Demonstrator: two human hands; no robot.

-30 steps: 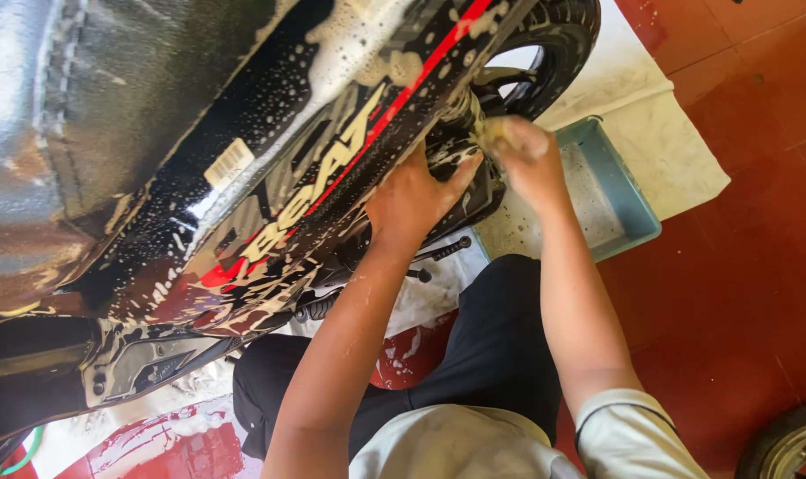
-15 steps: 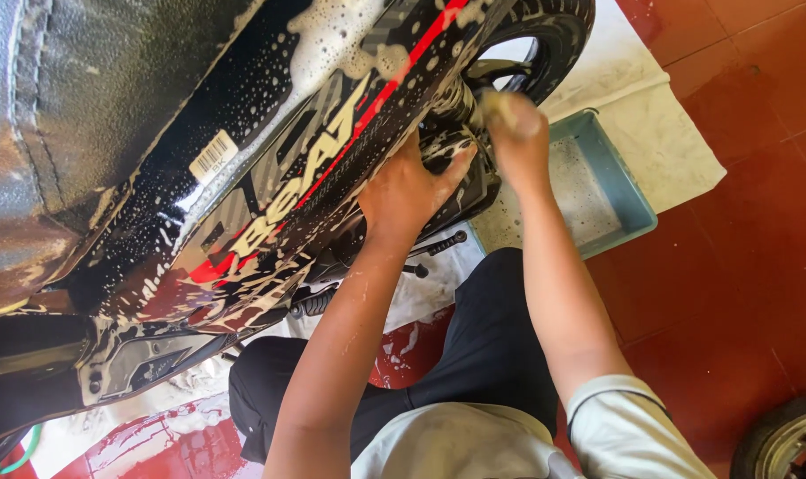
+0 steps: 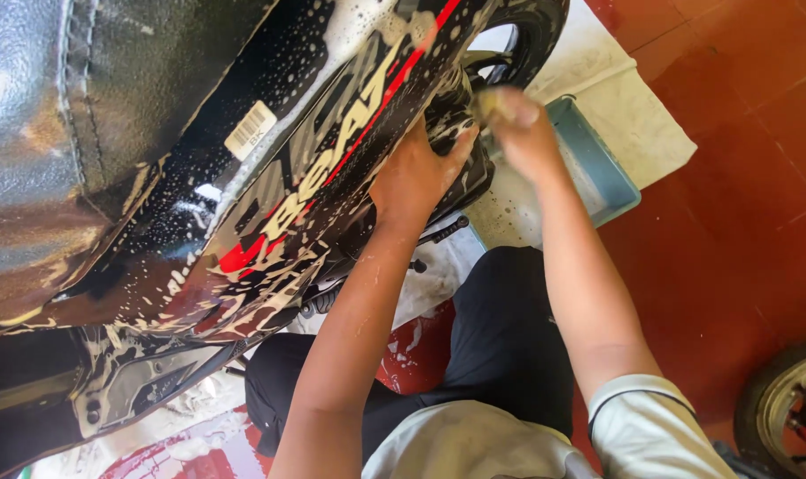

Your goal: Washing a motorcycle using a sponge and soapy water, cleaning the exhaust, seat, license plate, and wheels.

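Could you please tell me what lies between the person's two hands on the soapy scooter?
In the head view, only a narrow strip of foam-covered black engine casing separates the left hand from the right hand.

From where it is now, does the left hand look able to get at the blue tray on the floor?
Probably not directly: the left hand is pressed on the soapy side panel, and the right hand with its sponge lies between it and the blue tray.

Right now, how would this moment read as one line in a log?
left hand: flat on soapy black side panel | right hand: presses yellowish sponge near rear wheel | blue tray on floor
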